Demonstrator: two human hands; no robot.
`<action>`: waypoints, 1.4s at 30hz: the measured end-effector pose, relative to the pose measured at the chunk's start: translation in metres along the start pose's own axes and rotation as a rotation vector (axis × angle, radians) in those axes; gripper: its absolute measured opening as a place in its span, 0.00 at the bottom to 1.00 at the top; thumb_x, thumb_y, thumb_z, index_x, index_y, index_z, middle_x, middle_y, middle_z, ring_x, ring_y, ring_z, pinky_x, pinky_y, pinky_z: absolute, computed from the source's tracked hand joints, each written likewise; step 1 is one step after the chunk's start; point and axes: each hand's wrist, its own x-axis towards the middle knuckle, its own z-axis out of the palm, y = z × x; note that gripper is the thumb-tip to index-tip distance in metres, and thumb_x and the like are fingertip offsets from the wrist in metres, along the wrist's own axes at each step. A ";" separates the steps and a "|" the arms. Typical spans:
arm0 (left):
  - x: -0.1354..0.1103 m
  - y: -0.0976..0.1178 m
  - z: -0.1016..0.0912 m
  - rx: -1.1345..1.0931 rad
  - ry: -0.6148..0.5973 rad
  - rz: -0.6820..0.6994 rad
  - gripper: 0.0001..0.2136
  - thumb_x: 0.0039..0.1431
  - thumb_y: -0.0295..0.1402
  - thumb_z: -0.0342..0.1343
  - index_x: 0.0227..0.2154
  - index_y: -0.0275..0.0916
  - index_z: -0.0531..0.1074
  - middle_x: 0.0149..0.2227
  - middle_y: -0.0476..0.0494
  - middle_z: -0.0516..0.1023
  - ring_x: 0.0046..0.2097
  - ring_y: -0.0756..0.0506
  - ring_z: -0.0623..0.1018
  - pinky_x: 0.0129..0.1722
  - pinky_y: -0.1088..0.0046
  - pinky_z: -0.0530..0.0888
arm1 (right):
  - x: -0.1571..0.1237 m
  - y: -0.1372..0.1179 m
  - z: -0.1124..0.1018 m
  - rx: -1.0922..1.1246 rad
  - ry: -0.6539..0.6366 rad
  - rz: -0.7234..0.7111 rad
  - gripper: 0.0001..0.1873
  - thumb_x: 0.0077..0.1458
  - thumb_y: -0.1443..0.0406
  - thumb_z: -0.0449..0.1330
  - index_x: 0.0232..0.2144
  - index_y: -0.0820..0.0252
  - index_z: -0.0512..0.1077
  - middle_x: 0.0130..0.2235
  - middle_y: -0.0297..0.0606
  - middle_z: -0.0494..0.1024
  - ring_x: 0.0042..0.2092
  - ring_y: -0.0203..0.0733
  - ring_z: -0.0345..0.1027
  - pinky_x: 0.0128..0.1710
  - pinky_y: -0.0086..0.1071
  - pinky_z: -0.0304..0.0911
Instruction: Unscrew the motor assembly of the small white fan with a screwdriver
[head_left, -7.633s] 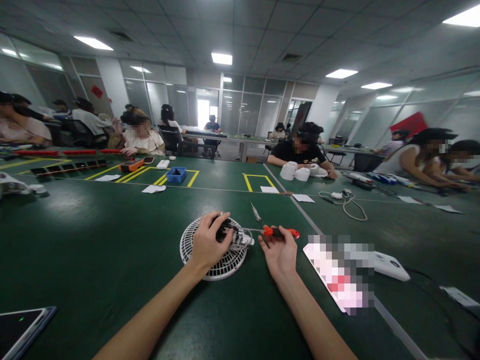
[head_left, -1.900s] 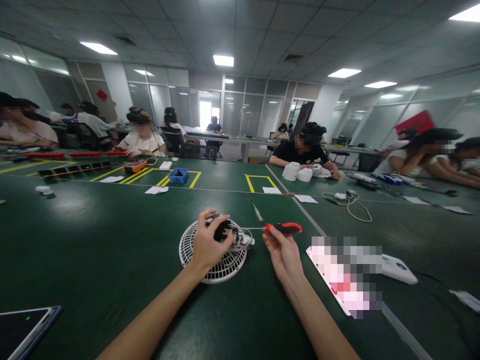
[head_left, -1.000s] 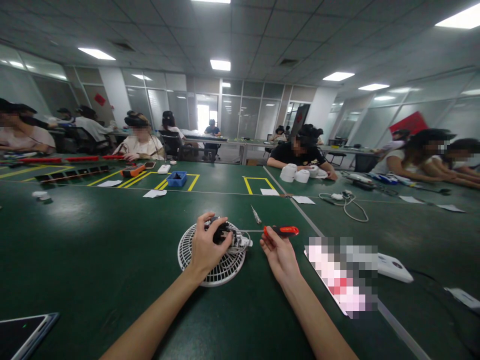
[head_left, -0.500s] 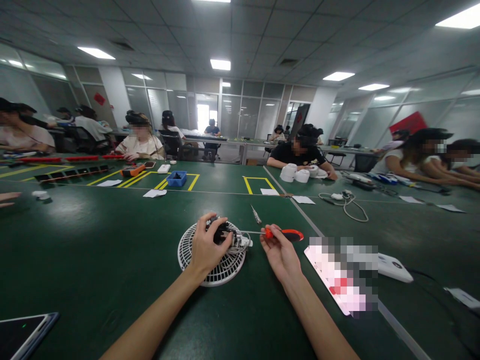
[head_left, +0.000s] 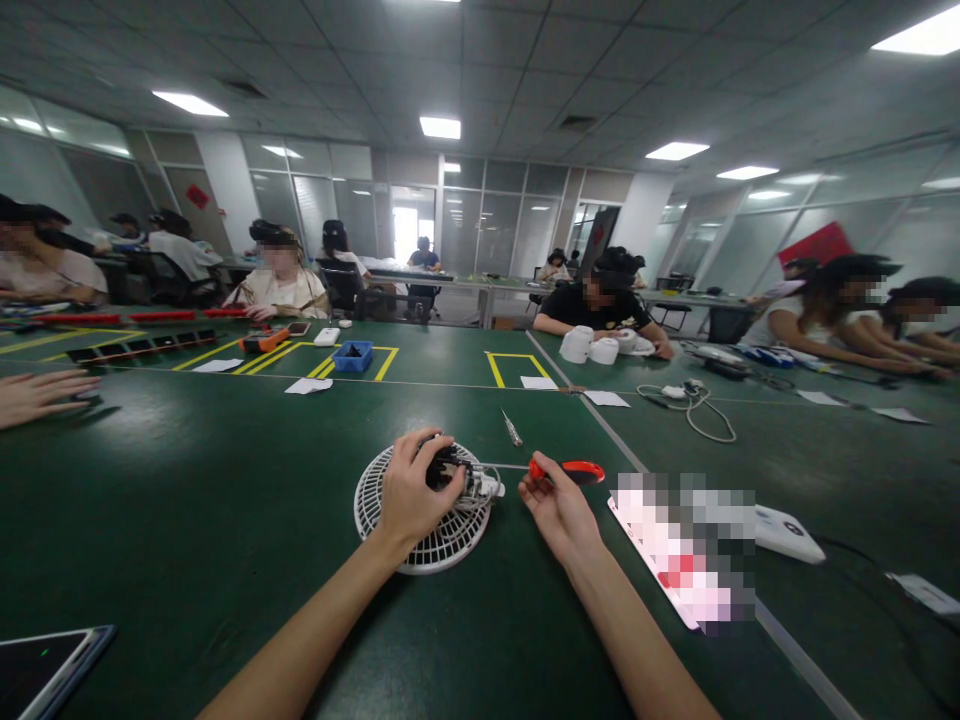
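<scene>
A round white fan grille (head_left: 442, 553) lies flat on the green table, with a dark fan motor (head_left: 444, 468) on top of it. My left hand (head_left: 412, 490) is closed around the motor from above, thumb on its near right side. White wires and a small white part (head_left: 487, 487) sit at the motor's right. Between the fingers of my right hand (head_left: 559, 500) is a red-and-black screwdriver (head_left: 581, 471), its shaft level and pointing left to the motor. Its tip is hidden among the parts. A second, small clear-handled screwdriver (head_left: 512, 428) lies just beyond.
At the right are a pixelated pink-white object (head_left: 652, 560) and a white device (head_left: 787, 533) with a cable. A tablet (head_left: 56, 665) lies near left. Farther off stand a blue bin (head_left: 352, 357) and white cups (head_left: 576, 345). A co-worker's hand (head_left: 45, 395) reaches in from the left.
The co-worker's hand at the left has come farther in over the table and covers the small white item there. My hands, the motor and the screwdriver have hardly moved.
</scene>
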 end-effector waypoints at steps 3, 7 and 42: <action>0.000 0.000 0.000 -0.005 -0.006 0.005 0.16 0.57 0.30 0.64 0.48 0.41 0.72 0.52 0.39 0.76 0.54 0.38 0.74 0.55 0.55 0.75 | 0.001 0.001 0.000 0.015 -0.006 -0.057 0.17 0.36 0.68 0.79 0.26 0.59 0.75 0.25 0.30 0.78 0.27 0.33 0.72 0.28 0.25 0.73; 0.000 -0.001 0.001 0.002 -0.018 0.016 0.16 0.57 0.30 0.64 0.49 0.40 0.71 0.54 0.40 0.77 0.55 0.37 0.74 0.56 0.52 0.74 | 0.002 0.002 -0.001 0.058 -0.005 -0.111 0.19 0.34 0.69 0.80 0.27 0.60 0.75 0.29 0.32 0.82 0.30 0.35 0.76 0.32 0.25 0.75; 0.000 0.002 0.001 -0.001 -0.007 0.011 0.15 0.59 0.31 0.61 0.49 0.40 0.71 0.53 0.39 0.78 0.54 0.37 0.74 0.55 0.51 0.75 | 0.002 0.005 -0.002 0.027 0.012 -0.063 0.16 0.41 0.66 0.77 0.30 0.57 0.74 0.26 0.33 0.79 0.27 0.36 0.74 0.29 0.27 0.74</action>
